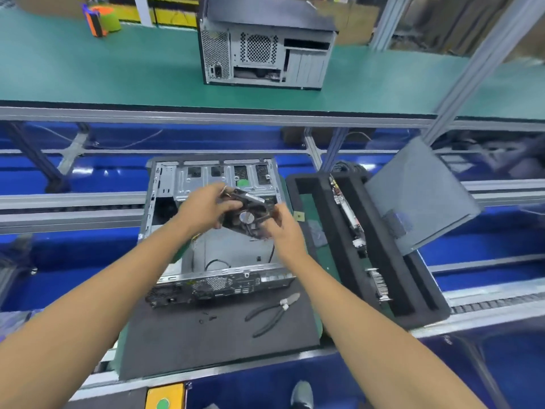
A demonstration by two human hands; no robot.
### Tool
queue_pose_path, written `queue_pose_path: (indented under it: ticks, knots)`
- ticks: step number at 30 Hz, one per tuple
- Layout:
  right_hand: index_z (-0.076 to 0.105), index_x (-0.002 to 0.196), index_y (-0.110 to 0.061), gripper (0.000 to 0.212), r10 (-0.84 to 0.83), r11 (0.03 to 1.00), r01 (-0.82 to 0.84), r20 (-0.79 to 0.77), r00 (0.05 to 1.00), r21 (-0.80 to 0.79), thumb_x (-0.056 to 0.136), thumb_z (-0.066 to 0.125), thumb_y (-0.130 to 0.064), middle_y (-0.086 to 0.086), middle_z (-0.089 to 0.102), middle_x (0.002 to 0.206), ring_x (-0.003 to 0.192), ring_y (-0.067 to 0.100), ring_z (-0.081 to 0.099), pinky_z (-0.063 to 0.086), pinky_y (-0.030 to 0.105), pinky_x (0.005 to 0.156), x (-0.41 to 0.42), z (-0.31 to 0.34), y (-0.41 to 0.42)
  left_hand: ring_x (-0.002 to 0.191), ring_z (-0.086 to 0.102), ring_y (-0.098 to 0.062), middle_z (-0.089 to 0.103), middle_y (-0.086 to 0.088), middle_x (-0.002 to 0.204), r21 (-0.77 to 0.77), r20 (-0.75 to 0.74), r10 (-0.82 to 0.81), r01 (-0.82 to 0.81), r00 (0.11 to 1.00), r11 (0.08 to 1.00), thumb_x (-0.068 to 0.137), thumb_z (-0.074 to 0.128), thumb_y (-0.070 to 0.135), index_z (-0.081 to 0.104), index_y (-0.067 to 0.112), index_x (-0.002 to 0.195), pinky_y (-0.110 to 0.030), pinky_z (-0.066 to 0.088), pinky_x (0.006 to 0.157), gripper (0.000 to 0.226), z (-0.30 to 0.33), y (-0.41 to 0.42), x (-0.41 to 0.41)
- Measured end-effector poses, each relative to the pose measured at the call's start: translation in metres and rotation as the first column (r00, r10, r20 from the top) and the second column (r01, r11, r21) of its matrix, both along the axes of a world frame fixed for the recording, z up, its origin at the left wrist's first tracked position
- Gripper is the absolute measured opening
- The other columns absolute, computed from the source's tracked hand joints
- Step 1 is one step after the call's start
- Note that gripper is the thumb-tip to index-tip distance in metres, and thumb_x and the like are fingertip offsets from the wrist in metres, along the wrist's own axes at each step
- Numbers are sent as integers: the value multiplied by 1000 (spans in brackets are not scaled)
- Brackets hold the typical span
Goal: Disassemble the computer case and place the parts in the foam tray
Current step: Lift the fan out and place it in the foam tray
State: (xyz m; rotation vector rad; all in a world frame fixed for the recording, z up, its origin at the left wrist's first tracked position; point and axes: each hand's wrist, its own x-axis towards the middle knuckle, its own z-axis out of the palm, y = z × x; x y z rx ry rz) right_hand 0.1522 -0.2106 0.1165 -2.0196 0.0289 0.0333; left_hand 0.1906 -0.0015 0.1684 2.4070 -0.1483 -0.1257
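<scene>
Fan part: a black cooling fan [250, 215], blurred, is held above the open computer case [212, 231], near the frame's centre.
Left hand: the left hand [203, 209] grips the fan from 9 o'clock, fingers curled over its top edge.
Right hand: the right hand [283, 228] holds the fan from 4 o'clock, fingers curled at its lower right edge.
Case: it lies on its side on a dark mat [206, 343], rear ports toward 6 o'clock; a black cable [216, 262] loops on its floor.
Foam tray: one black foam tray [413, 305] sits at 3 o'clock of the case, just beside it, with two circuit boards, an upper card [348, 216] and a lower card [379, 284], standing in one slot.
Panel: one grey side panel [421, 196] leans tilted over the tray's far right edge.
On the mat: one pair of pliers [272, 312] at 5 o'clock of the case; a few small dark screws [208, 317] beside them.
Far shelf: a second case [265, 51] stands at 12 o'clock on the green belt [88, 75].
</scene>
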Motion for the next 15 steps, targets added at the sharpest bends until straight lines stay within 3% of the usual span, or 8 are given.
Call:
queue_pose_path:
  ticks: [2,4,6,8,11,15]
  knots:
    - [46,90,-34,10,-14,988,26,76,997,-155,83,51,-39,-10,62,77,71,16,59,44,40,65,5,2,-27,41,61,-7,72,0,84,-70,0,-5,4,1000,998,96,71,34,61,23,96,-21,45,38,15,12,-29,3]
    - [42,78,-39,15,-66,988,82,119,991,-134,85,54,-32,-13,57,69,59,5,47,37,38,59,11,4,-57,47,63,-5,70,2,87,-140,-23,-6,3,1000,990,94,74,32,62,25,93,-20,47,39,14,21,-61,4]
    - [43,74,-36,16,-104,991,113,118,988,-65,83,54,-30,-14,54,65,56,4,43,33,37,58,15,6,-93,50,62,-7,69,1,89,-195,-64,-48,35,997,980,92,77,30,65,18,102,-21,49,41,20,25,-94,6]
    - [48,79,-23,6,-123,992,122,96,988,22,79,53,-28,-7,55,67,61,10,46,37,35,60,16,4,-132,46,60,-6,71,2,93,-164,-85,-145,129,986,978,92,76,31,64,9,111,-23,50,42,31,21,-126,10]
    - [53,88,-2,19,-117,988,112,46,992,104,78,52,-19,19,51,74,67,20,45,40,32,62,15,-7,-188,46,60,-13,67,2,103,-77,-169,-238,228,956,971,96,70,37,60,12,117,-27,51,45,34,8,-170,15]
    - [43,82,-6,18,-244,969,246,-53,968,23,79,51,-22,29,51,76,65,24,42,36,40,62,7,-26,-260,45,56,-6,64,-5,100,-38,-248,-249,248,936,968,96,72,33,64,13,116,-19,46,43,30,-19,-215,15]
